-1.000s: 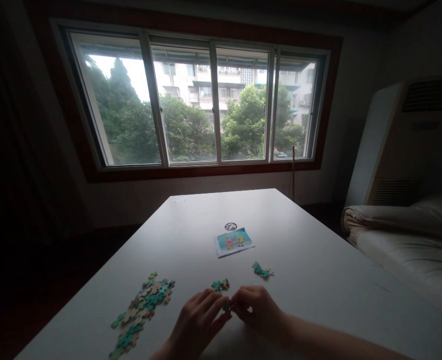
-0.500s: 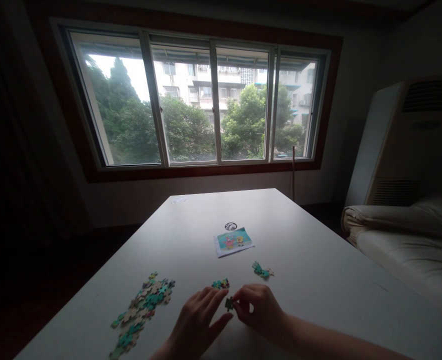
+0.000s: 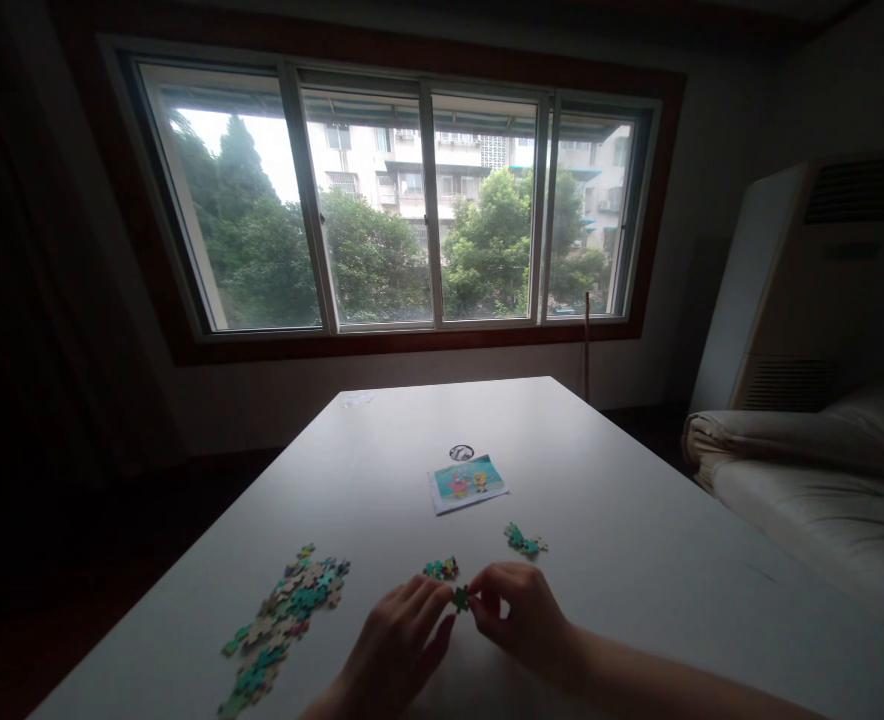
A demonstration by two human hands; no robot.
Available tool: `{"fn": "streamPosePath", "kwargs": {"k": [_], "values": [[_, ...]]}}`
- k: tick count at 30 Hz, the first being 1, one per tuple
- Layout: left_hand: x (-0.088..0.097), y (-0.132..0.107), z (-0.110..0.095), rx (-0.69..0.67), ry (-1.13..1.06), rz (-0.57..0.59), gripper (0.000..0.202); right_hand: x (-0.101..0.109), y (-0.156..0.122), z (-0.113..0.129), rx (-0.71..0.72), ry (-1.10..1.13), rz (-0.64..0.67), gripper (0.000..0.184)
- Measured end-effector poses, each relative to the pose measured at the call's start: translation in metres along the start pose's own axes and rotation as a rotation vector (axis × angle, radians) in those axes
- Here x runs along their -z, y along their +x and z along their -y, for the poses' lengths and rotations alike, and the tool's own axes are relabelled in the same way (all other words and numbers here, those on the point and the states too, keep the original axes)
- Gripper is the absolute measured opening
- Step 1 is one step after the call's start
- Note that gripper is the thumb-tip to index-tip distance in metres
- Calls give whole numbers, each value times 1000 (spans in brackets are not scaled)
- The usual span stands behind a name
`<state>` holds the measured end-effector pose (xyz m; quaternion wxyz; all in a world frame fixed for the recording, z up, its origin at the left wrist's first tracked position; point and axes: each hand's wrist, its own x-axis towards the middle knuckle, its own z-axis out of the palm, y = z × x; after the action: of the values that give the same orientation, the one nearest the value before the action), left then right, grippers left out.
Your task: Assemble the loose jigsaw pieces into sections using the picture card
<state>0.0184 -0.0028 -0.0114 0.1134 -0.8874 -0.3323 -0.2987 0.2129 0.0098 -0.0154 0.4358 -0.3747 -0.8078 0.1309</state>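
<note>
A small green jigsaw puzzle piece point(image 3: 461, 599) is pinched between the thumb and forefinger of my right hand point(image 3: 524, 612), just over the near part of the table. My left hand point(image 3: 397, 632) is at its left side, thumb apart from the fingers. Its forefinger tip is at the piece's edge; whether they touch I cannot tell. Right behind my fingers lies a small cluster of joined-looking colourful pieces point(image 3: 440, 568), partly hidden by my left hand. Farther right rests another small group of teal and beige pieces point(image 3: 524, 541).
A big loose heap of puzzle pieces point(image 3: 292, 610) spreads along the left of the white table point(image 3: 637, 560). Beyond my hands lie a cartoon picture sheet point(image 3: 470, 485) and a round black-and-white mark point(image 3: 461, 453). A pale sofa point(image 3: 809, 480) stands to the right.
The puzzle piece has risen slightly and turned in my right hand's pinch. My left thumb has drawn back a little to the left, nearer its fingers.
</note>
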Motion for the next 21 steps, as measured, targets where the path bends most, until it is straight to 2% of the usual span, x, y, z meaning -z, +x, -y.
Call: {"fn": "streamPosePath", "kwargs": {"k": [11,21], "values": [[3,3,-1,-3,-2,-10,19,-1,-3,-3,34,7,10,10],[3,3,0,-23,-3,-25,28,3,0,4,43,21,-5,11]]}}
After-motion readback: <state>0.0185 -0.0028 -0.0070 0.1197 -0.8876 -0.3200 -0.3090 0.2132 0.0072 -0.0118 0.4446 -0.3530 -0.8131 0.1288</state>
